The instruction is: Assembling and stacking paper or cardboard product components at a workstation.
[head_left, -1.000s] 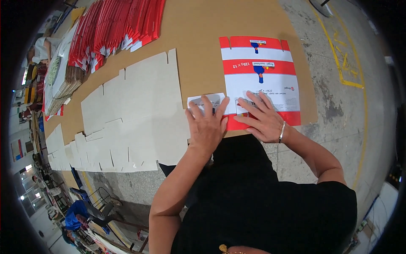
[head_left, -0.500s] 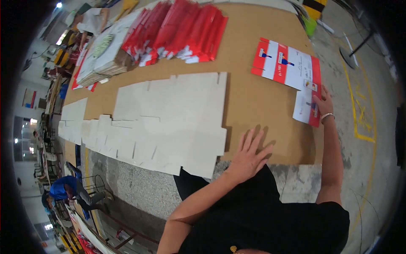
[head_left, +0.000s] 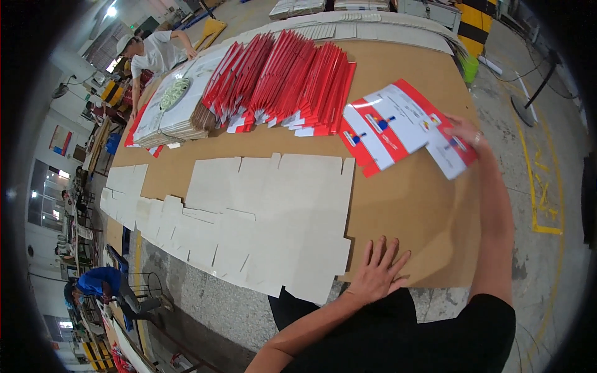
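A flat red-and-white printed carton sheet (head_left: 401, 127) is at the right of the brown table board (head_left: 385, 211). My right hand (head_left: 465, 132) has its fingers closed on the sheet's right end; the thumb is hard to make out. The sheet's far left corner reaches close to the row of folded red cartons (head_left: 292, 81). My left hand (head_left: 379, 270) lies flat near the board's front edge, fingers spread, holding nothing. Just left of it are white die-cut cardboard blanks (head_left: 273, 217), slotted and lying flat, overlapping toward the left.
A tied stack of cardboard (head_left: 177, 118) with a coil of pale green cord (head_left: 175, 93) stands at the far left. Beside it a person in white (head_left: 155, 53) leans over the table. More flat sheets (head_left: 373, 28) line the far edge. A metal stand (head_left: 523, 109) is on the floor at right.
My right hand has swung the printed sheet round, so its left end now points nearer to me. My left hand stays flat on the board. The view has tilted farther out.
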`<state>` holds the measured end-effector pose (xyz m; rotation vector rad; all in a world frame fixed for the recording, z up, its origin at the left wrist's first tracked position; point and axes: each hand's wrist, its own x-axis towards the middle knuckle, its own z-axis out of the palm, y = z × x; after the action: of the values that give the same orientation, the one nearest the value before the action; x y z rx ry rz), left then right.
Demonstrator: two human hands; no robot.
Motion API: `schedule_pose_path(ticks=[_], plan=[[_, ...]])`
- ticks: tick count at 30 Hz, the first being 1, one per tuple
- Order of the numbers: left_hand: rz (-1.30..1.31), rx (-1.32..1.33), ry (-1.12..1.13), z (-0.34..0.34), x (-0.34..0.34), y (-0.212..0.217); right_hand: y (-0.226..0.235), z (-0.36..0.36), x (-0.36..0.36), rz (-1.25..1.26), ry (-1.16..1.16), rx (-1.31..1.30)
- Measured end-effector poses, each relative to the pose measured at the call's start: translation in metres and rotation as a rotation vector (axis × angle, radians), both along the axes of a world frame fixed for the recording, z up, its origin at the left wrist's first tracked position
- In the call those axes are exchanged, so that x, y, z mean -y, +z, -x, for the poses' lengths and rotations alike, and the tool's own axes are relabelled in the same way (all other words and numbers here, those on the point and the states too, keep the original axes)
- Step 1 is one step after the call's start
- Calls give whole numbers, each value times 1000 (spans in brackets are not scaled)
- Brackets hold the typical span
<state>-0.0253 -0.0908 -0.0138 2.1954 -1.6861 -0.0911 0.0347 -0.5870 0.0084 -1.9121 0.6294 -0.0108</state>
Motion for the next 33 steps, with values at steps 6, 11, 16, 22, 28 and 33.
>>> schedule_pose_path(ticks=[6, 11, 16, 22, 28, 33], plan=[[38, -27, -23, 2, 11, -8, -42, -174, -58, 351, -204, 118], [-47, -74, 131, -15, -36, -13, -18, -298, -264, 326, 214, -193], [32, -143, 46, 0, -9, -22, -95, -277, -182, -172, -10, 105], [130, -134, -73, 10, 9, -21, -44, -251, -107, 280, -67, 294], [168, -186, -14, 6, -1, -32, 233, -63, -438, 460, 630, 1376], [13, -510, -86, -20, -36, 14, 308, 42, -501, 464, 784, 1148]])
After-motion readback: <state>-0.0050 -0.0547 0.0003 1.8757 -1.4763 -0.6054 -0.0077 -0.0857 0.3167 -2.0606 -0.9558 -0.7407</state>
